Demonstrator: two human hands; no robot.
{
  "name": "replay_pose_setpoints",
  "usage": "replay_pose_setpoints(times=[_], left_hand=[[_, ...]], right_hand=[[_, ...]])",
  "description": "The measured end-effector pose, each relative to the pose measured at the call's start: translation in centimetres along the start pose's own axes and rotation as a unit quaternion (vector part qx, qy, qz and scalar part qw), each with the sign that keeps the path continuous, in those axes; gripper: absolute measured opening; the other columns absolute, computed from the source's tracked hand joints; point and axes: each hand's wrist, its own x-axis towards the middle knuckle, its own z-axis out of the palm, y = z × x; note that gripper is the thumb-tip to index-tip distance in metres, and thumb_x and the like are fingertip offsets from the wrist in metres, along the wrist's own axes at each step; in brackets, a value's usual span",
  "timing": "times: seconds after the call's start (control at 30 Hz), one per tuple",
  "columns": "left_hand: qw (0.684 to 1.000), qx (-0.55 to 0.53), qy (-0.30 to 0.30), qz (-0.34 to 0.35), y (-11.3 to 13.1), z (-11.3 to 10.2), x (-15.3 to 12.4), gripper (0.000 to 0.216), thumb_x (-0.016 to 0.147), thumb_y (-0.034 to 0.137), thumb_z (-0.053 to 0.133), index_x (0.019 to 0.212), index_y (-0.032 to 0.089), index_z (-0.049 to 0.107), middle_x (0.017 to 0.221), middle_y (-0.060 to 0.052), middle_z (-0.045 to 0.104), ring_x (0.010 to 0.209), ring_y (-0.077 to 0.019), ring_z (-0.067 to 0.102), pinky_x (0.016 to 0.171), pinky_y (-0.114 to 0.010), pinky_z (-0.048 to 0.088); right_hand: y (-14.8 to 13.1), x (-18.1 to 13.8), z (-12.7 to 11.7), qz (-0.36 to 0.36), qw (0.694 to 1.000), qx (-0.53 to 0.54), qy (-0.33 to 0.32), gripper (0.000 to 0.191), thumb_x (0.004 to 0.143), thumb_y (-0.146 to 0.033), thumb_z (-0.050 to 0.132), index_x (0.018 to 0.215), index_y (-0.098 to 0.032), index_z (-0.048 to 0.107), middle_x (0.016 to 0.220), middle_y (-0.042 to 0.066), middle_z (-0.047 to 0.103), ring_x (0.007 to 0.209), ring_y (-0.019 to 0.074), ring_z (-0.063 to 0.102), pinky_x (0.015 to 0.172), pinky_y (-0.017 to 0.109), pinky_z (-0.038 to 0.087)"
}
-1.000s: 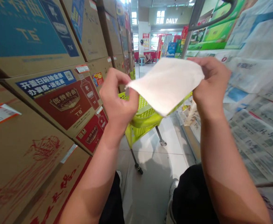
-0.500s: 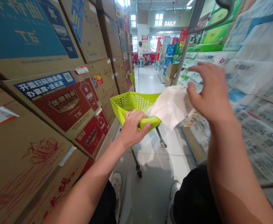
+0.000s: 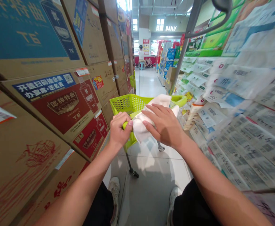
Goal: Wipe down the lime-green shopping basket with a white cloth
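Note:
My left hand [image 3: 120, 127] is closed round the left end of the bright green handle [image 3: 125, 125] of a shopping cart, thumb on the near side. On the handle to its right lies a crumpled white cloth or wipe [image 3: 141, 129], its loose corners sticking up and hanging down. My right hand [image 3: 162, 124] rests palm down on this cloth, fingers stretched out toward the left, thumb apart. The cart's perforated green basket [image 3: 122, 103] opens just beyond both hands. Whatever lies under the cloth is hidden.
Stacked cardboard cartons [image 3: 57, 103] wall the left side. Plastic-wrapped packs [image 3: 248, 141] fill the right shelves. A grey metal post [image 3: 181, 59] rises at upper right. Pale floor tiles [image 3: 149, 188] lead down the aisle, where a person [image 3: 141, 55] is far off near a stool.
My right hand came down and left onto the white cloth, which went from spread out to bunched on the handle. The left hand and cart handle shifted slightly left.

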Motion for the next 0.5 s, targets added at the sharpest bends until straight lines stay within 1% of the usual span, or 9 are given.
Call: replay_pose_setpoints(times=[0.07,0.13,0.17,0.2,0.27,0.3,0.37,0.43,0.5], left_hand=[[1.000,-0.015,0.002,-0.003,-0.8,-0.2,0.4,0.057,0.107,0.061,0.046,0.062,0.025,0.043,0.062,-0.001,0.052,0.063,-0.0203,0.049,0.070,-0.040,0.036],[0.999,-0.031,-0.004,-0.009,-1.5,-0.4,0.7,0.050,0.103,0.050,0.049,0.061,0.025,0.042,0.061,-0.001,0.052,0.061,-0.0199,0.048,0.069,-0.040,0.036],[0.999,-0.039,-0.007,-0.012,-1.8,-0.6,0.8,0.047,0.100,0.046,0.050,0.060,0.025,0.041,0.060,-0.001,0.052,0.061,-0.0198,0.048,0.068,-0.040,0.036],[0.999,-0.045,-0.007,-0.015,-2.0,-0.7,0.9,0.045,0.098,0.044,0.050,0.060,0.025,0.040,0.060,-0.001,0.052,0.061,-0.0199,0.049,0.068,-0.040,0.036],[0.999,-0.048,-0.002,-0.021,-2.2,-0.9,1.1,0.042,0.096,0.043,0.050,0.059,0.025,0.038,0.060,-0.002,0.053,0.061,-0.0201,0.049,0.067,-0.040,0.036],[0.999,-0.048,0.001,-0.022,-2.3,-0.9,1.2,0.042,0.095,0.043,0.050,0.059,0.025,0.038,0.060,-0.002,0.053,0.061,-0.0203,0.049,0.067,-0.040,0.036],[0.999,-0.047,0.003,-0.025,-2.3,-1.0,1.2,0.041,0.094,0.043,0.049,0.059,0.025,0.039,0.059,-0.002,0.053,0.060,-0.0205,0.049,0.067,-0.039,0.036],[0.999,-0.044,0.000,-0.030,-2.3,-1.2,1.3,0.040,0.093,0.044,0.048,0.058,0.026,0.038,0.058,-0.002,0.052,0.060,-0.0204,0.048,0.066,-0.039,0.036],[0.999,-0.041,-0.003,-0.034,-2.1,-1.3,1.2,0.039,0.091,0.043,0.048,0.058,0.026,0.037,0.056,-0.002,0.048,0.058,-0.0202,0.046,0.065,-0.039,0.035]], right_hand=[[1.9,0.2,0.2,0.032,0.999,0.010,0.002,0.056,0.115,-0.051,0.039,0.150,-0.020,0.069,0.163,0.013,0.062,0.151,0.0357,0.055,0.123,0.056,0.043],[5.4,0.3,0.4,0.106,0.994,0.005,0.003,0.057,0.114,-0.048,0.037,0.151,-0.018,0.068,0.158,0.015,0.065,0.145,0.0379,0.059,0.120,0.060,0.046],[7.3,0.2,0.4,0.150,0.989,-0.002,0.003,0.057,0.114,-0.045,0.034,0.147,-0.017,0.070,0.152,0.017,0.069,0.142,0.0386,0.062,0.120,0.062,0.046],[9.0,0.0,0.6,0.179,0.984,-0.011,-0.002,0.056,0.113,-0.042,0.031,0.139,-0.017,0.075,0.144,0.017,0.073,0.137,0.0390,0.064,0.120,0.064,0.045],[10.9,-0.3,0.9,0.208,0.978,-0.019,0.001,0.057,0.112,-0.037,0.028,0.134,-0.015,0.076,0.145,0.019,0.073,0.143,0.0404,0.061,0.126,0.070,0.036],[11.0,-0.4,1.2,0.209,0.978,-0.017,0.006,0.058,0.111,-0.037,0.028,0.137,-0.013,0.074,0.150,0.020,0.069,0.148,0.0409,0.056,0.129,0.071,0.032],[9.1,-0.5,1.9,0.182,0.983,-0.005,0.023,0.061,0.111,-0.039,0.029,0.149,-0.008,0.065,0.164,0.022,0.058,0.159,0.0404,0.046,0.132,0.070,0.028],[5.7,-0.3,2.5,0.118,0.992,0.015,0.036,0.064,0.111,-0.045,0.034,0.156,-0.007,0.059,0.169,0.022,0.053,0.162,0.0382,0.042,0.134,0.064,0.029],[2.3,0.1,2.8,0.040,0.997,0.043,0.046,0.059,0.111,-0.048,0.040,0.153,-0.012,0.062,0.167,0.018,0.056,0.160,0.0346,0.046,0.134,0.058,0.032]])
